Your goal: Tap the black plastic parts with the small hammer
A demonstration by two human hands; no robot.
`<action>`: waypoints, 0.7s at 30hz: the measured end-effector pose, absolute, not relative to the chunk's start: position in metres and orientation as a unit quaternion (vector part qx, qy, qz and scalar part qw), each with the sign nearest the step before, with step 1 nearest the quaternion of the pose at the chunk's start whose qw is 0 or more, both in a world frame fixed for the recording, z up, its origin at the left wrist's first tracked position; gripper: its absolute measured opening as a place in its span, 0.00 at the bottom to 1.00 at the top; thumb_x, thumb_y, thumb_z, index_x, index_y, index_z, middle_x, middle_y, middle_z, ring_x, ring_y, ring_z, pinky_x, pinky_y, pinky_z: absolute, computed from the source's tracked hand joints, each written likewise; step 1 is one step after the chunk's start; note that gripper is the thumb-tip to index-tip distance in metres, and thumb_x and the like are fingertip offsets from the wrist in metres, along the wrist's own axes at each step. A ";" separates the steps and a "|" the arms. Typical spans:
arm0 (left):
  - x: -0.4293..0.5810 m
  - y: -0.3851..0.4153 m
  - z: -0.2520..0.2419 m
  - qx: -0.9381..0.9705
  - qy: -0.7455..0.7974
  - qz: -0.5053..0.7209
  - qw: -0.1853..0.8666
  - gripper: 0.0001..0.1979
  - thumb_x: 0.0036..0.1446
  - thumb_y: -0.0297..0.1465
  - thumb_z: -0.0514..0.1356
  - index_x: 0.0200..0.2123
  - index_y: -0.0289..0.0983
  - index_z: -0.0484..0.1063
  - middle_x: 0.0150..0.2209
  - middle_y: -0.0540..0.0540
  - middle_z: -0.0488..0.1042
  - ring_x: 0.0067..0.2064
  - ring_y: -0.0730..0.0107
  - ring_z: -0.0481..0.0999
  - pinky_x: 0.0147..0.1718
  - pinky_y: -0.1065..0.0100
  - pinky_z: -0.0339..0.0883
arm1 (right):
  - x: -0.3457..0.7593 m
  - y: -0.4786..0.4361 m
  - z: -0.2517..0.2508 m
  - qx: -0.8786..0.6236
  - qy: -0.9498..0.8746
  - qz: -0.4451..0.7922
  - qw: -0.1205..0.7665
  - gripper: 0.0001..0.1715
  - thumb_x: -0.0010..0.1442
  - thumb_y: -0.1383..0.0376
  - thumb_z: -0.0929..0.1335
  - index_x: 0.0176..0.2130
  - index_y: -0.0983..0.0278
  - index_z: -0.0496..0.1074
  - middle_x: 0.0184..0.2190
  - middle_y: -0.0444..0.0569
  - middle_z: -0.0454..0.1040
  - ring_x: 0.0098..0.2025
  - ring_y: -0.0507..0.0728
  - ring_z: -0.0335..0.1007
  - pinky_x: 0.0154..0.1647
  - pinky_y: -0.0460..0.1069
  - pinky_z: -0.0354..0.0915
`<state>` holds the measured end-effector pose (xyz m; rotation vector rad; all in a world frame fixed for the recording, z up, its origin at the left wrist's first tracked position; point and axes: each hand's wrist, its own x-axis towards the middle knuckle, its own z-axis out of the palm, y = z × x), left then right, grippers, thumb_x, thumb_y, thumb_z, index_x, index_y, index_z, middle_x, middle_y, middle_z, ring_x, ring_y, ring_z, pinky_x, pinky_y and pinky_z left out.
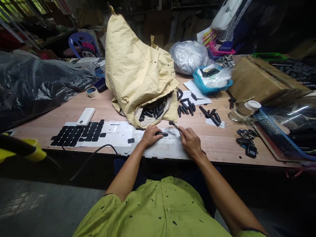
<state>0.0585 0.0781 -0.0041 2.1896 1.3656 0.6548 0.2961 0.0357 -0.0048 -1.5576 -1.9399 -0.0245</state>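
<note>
My left hand (149,135) rests on a white sticker sheet (158,149) at the table's near edge and pinches a small flat black piece (161,134). My right hand (190,142) grips a slim black tool (174,124) whose tip points up and to the left, close to that piece. Just behind my hands a big tan paper sack (138,70) lies open, with several black pieces (151,112) spilling from its mouth.
Left: a sheet of black stickers (76,133), white power bank (85,116), tape roll (92,92), black plastic bag (37,82). Right: loose black pieces (185,105), blue tray (212,80), cardboard box (256,77), glass jar (243,112), keys (247,141), blue basket (278,135).
</note>
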 end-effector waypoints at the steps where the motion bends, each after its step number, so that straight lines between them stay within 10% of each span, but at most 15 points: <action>1: 0.058 0.078 -0.003 0.799 0.498 0.238 0.238 0.06 0.57 0.34 0.68 0.39 0.42 0.81 0.37 0.46 0.74 0.46 0.58 0.69 0.50 0.57 0.64 | 0.300 0.044 -0.005 -0.595 -0.743 -0.023 0.306 0.22 0.70 0.62 0.59 0.54 0.58 0.77 0.35 0.51 0.73 0.38 0.58 0.69 0.36 0.49 0.62; 14: 0.057 0.066 0.007 0.799 0.488 0.239 0.257 0.06 0.60 0.35 0.65 0.38 0.40 0.78 0.39 0.45 0.76 0.47 0.57 0.71 0.52 0.56 0.65 | 0.307 0.067 -0.025 -0.598 -0.756 -0.080 0.252 0.17 0.67 0.64 0.62 0.47 0.59 0.78 0.35 0.52 0.71 0.38 0.59 0.60 0.39 0.51 0.56; 21: 0.080 -0.036 0.011 0.814 0.316 0.210 0.440 0.14 0.67 0.41 0.56 0.48 0.39 0.74 0.42 0.43 0.79 0.41 0.64 0.77 0.44 0.66 0.69 | 0.307 0.066 -0.023 -0.604 -0.757 -0.072 0.236 0.17 0.67 0.65 0.62 0.49 0.59 0.78 0.35 0.52 0.71 0.39 0.59 0.60 0.38 0.51 0.56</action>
